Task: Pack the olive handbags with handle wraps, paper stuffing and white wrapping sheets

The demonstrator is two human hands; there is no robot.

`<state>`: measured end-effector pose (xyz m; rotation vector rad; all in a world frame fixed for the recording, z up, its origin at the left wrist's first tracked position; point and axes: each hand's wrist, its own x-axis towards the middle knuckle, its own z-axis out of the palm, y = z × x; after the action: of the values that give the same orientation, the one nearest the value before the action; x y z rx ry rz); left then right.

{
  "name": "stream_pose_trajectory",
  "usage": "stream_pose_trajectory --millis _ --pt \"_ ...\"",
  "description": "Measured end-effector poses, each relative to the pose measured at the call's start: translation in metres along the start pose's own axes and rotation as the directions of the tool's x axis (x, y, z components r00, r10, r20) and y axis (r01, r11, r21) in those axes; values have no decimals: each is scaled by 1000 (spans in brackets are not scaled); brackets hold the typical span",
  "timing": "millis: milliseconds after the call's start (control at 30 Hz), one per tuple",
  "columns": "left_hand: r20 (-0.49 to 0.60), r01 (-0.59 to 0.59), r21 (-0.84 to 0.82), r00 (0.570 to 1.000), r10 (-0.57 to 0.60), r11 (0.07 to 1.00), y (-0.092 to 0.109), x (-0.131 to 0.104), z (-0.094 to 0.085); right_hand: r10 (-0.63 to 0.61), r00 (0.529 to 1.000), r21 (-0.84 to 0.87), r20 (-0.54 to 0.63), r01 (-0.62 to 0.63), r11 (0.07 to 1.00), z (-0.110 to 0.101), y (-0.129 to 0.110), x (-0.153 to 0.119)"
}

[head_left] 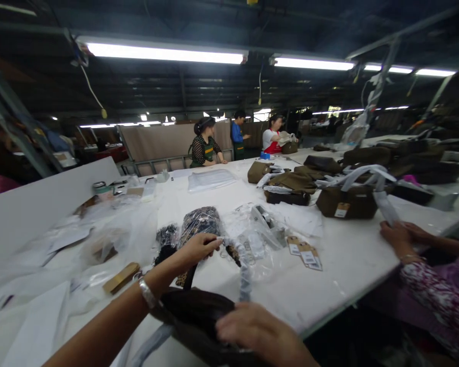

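Observation:
A dark olive handbag (199, 331) with its mouth open lies at the table's near edge, directly below me. One of its handles (245, 275) rises from the far rim, partly wrapped in pale plastic film. My left hand (202, 247) is closed, its thumb and fingers pinching the upper end of that wrapped handle. My right hand (260, 331) is at the bag's right rim, fingers bent over the opening. Motion blurs it, so its grip is unclear. A second handle (153, 344), also wrapped, droops at the bag's near left.
Plastic-wrapped patterned material (201, 224), tags (306, 252) and a brown paper packet (121, 278) lie around. Several olive bags (346, 201) fill the right side. A co-worker's hands (400, 237) hold a wrapped strap there. Other people (204, 148) stand across the table.

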<state>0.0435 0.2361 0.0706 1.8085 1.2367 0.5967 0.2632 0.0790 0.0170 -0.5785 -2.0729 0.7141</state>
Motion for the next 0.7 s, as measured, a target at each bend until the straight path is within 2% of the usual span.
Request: stream_pose_trajectory --millis 33,67,100,133,167,200,267,300,367,533,700 --pt "-51 -22 -7 998 22 1000 5 -5 -3 131 975 -3 -177 -133 991 -14 -1 0" --pt "-95 -42 -16 995 40 999 10 -11 -5 266 908 19 -325 -275 961 -26 0 1" --pt "-131 -61 -25 990 57 998 15 -17 -8 386 821 66 -420 -396 916 -35 2 2" --pt "-159 -76 -32 985 70 997 20 -24 -10 487 753 130 -443 -483 866 -40 5 5" --pt "-179 -88 -38 981 80 995 24 -31 -12 562 726 198 -397 -530 824 -41 8 8" --pt "-189 -97 -41 978 87 994 28 -37 -12 603 738 267 -304 -541 797 -41 11 13" --pt "-194 -106 -50 976 95 993 33 -47 -11 595 798 386 -90 -523 760 -35 14 23" --pt "-202 -103 -61 975 89 993 34 -50 -10 573 819 424 -16 -513 746 -31 13 28" --pt "-232 -87 -99 971 62 991 34 -53 -9 541 839 457 52 -502 734 -26 11 37" --pt "-322 -76 -165 946 19 983 26 -57 -15 526 850 506 -35 -439 743 -25 4 45" --pt "-408 -39 -225 911 -58 974 18 -78 -23 538 833 588 -129 -373 718 -20 7 35"
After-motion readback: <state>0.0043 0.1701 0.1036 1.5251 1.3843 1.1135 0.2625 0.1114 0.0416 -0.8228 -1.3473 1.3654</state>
